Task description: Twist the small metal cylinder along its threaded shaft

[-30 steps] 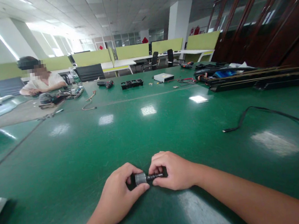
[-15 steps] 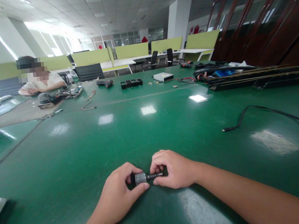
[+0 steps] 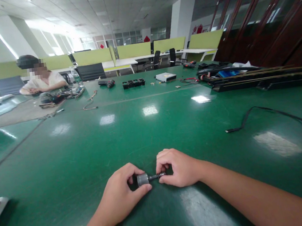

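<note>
My left hand (image 3: 124, 189) is closed round a small grey cylinder with a thin shaft (image 3: 143, 180), which looks like a small motor; its black left end is partly hidden by the fingers. The shaft points right, toward my right hand (image 3: 176, 168). Thumb and fingertips of that hand pinch a dark coil spring (image 3: 161, 175) at the outer end of the shaft. A bare stretch of shaft shows between spring and cylinder. Both hands are low over the green table (image 3: 132, 137), near its front.
A black cable (image 3: 273, 110) lies to the right. Farther back are a power drill (image 3: 106, 83), a black bracket (image 3: 133, 83), a white box (image 3: 165, 77) and a pile of dark metal parts (image 3: 234, 77). At the far left sits another person (image 3: 44, 82). A white-edged object (image 3: 0, 210) is at the left.
My right hand has moved a little right, and the coil spring has slid outward along the shaft with it. My left hand keeps its hold, nearly still.
</note>
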Demonstrator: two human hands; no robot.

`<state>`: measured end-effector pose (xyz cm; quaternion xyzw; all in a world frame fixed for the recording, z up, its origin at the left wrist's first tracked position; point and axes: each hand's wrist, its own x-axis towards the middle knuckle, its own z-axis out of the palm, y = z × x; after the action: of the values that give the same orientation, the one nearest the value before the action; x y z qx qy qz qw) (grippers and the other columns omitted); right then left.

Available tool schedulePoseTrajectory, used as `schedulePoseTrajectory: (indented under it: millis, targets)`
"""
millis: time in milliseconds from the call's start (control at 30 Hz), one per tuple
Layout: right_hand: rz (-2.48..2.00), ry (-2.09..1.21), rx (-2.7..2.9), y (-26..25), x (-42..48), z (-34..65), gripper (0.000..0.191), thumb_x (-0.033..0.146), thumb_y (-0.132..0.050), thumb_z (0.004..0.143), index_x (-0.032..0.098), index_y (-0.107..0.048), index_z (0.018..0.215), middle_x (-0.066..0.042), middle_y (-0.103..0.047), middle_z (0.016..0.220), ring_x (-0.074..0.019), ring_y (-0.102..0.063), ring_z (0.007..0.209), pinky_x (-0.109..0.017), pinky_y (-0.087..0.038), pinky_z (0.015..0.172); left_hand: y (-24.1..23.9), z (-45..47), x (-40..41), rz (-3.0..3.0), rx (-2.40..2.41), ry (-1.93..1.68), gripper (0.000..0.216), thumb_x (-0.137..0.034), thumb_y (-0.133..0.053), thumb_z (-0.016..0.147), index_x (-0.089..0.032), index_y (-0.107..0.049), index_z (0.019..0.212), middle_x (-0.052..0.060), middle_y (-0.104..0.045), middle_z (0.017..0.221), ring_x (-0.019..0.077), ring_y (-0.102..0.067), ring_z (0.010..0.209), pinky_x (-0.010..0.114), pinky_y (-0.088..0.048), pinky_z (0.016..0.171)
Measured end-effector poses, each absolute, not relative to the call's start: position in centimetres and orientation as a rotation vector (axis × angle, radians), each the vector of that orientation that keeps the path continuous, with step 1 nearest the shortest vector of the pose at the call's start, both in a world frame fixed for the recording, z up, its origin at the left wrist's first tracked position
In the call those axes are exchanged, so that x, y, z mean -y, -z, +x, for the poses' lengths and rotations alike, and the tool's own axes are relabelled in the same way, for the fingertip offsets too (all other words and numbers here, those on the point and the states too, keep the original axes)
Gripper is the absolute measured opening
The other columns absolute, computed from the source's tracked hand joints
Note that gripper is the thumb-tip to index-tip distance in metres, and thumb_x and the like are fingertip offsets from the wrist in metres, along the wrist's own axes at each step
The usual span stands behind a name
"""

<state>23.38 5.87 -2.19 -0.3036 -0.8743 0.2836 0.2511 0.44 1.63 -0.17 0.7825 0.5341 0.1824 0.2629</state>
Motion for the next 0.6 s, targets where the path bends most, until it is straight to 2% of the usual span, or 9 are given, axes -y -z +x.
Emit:
schedulePoseTrajectory:
  millis: [333,600]
  targets:
    - [-0.828,-0.761,2.392,2.1,-6.4,23.9,0.009,0.015,-0.074,0.066,0.017,-0.067,0.07,0.003,-0.057,0.064,-0.0119,-0.055,0.063,-0.026,-0.041,0.066,0.1,0.3,-1.6,2.13,-1.438,-0.499,0.016,-0.036,-0.07,0.078,-0.022,-0.066,0.084,-0.002,-0.064,0.078,0.0167,-0.056,0.072,0.026,-0.039,0.065]
    - [-0.939,-0.892,2.291,2.1,-7.5,25.4,0.006,0.017,-0.072,0.067,0.015,-0.067,0.069,0.001,-0.058,0.064,-0.0117,-0.053,0.06,-0.023,-0.042,0.058,0.0,0.2,-1.4,2.138,-1.439,-0.507,0.014,-0.035,-0.069,0.079,-0.022,-0.066,0.085,-0.001,-0.064,0.078,0.0171,-0.056,0.072,0.026,-0.04,0.066]
